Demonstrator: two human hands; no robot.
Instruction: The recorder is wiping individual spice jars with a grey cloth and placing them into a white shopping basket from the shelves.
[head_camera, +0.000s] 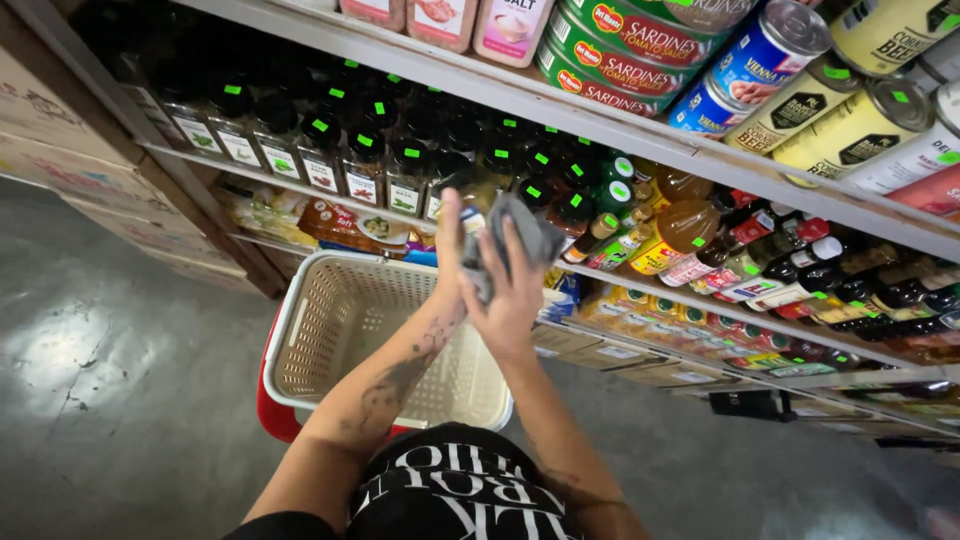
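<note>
My left hand (450, 250) and my right hand (515, 300) are raised together in front of the middle shelf, both closed on a crumpled grey cloth (525, 232). The cloth sticks up between the fingers and hangs partly over my right hand. Just behind it stand dark glass bottles (405, 170) with black caps and green stickers. Below my forearms sits a cream plastic basket (300, 300) with perforated walls, nested on a red one (272, 412); nothing shows inside it.
Metal shelving (600, 125) runs diagonally across the view. Cans (850, 120) lie on the top shelf, and sauce and vinegar bottles (700, 240) stand to the right. Cardboard cartons (70, 150) are stacked at the left. Grey concrete floor (120, 380) lies at the lower left.
</note>
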